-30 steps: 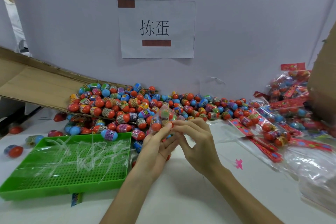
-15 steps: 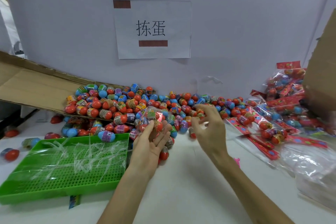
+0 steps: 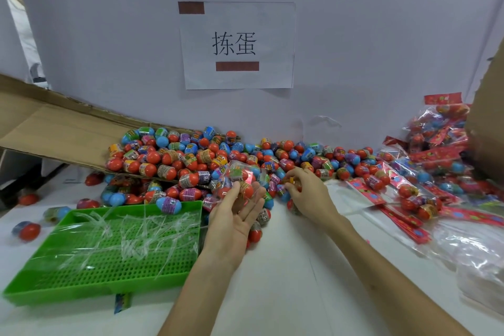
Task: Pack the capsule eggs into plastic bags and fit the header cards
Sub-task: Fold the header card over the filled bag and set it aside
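My right hand [image 3: 308, 195] had left the plastic bag [image 3: 237, 174] and pinched another capsule egg [image 3: 290, 181] from the pile [image 3: 188, 157] at the table [image 3: 286, 267] back edge. My left hand [image 3: 234, 217] still gripped the part-filled bag. Filling incomplete.

**A:** Where can a hand pass?

**B:** Over the white tabletop [image 3: 286, 289], in the strip between the green perforated tray [image 3: 81, 292] on the left and the stack of clear plastic bags [image 3: 480, 267] on the right. 2 forearms lie across it.

**A:** And farther back?

**B:** Blocked. The heap of capsule eggs [image 3: 207, 155] runs along the wall, spills off a cardboard flap [image 3: 54, 131] and reaches the tray's far rim. The left hand [image 3: 234, 218], holding a filled plastic bag [image 3: 240, 176], and the right hand [image 3: 308, 195], pinching a capsule egg [image 3: 291, 180], sit at its front edge. Packed bags [image 3: 431, 174] and red header cards [image 3: 406, 226] cover the table on the right.
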`<state>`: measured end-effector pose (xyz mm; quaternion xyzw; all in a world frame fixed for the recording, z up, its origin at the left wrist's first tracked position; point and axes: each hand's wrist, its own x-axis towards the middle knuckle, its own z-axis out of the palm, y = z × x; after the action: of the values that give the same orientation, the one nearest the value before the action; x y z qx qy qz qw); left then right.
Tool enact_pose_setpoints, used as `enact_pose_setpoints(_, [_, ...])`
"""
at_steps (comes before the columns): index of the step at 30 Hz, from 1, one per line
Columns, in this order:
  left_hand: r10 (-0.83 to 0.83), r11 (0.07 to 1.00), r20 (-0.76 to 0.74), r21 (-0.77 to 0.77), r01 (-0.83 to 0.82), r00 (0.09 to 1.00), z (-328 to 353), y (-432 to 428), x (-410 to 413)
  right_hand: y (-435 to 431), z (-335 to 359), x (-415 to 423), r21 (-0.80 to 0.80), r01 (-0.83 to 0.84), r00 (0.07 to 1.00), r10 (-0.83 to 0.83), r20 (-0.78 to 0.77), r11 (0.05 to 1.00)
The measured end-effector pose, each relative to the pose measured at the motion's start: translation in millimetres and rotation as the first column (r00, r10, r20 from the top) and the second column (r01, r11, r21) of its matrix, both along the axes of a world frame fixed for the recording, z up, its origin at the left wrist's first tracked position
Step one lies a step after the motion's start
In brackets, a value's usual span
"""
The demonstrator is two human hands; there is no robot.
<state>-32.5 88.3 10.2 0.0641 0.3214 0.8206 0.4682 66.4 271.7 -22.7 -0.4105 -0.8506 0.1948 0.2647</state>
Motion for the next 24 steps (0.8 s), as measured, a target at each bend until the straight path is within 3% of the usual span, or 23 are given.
enact_pose_setpoints(8, [-0.005,1.000,-0.003,0.001,0.005,1.000,-0.2,-0.2,-2.1,-3.8,-1.0,21.8,-0.027,-0.002,0.995,-0.001,-0.101,1.000])
enact_pose_setpoints(12, [-0.003,1.000,-0.013,-0.007,0.003,1.000,-0.7,-0.4,-1.9,-15.4,-0.8,27.3,0.067,-0.034,0.992,0.042,-0.120,0.997])
enact_pose_setpoints(18, [0.007,1.000,0.005,-0.017,-0.007,1.000,0.3,-1.4,-2.1,-17.5,-4.3,37.2,-0.027,-0.268,0.955,0.269,0.127,0.963])
enact_pose_setpoints(21, [0.013,1.000,-0.009,-0.027,-0.013,1.000,-0.7,-0.9,-2.8,-20.4,2.6,35.0,0.105,-0.210,0.973,0.218,-0.069,0.972])
enact_pose_setpoints(24, [0.011,0.999,-0.024,-0.040,-0.012,1.000,-0.4,-0.6,-2.9,-31.1,21.1,33.1,0.186,-0.144,0.897,0.208,-0.390,0.972])
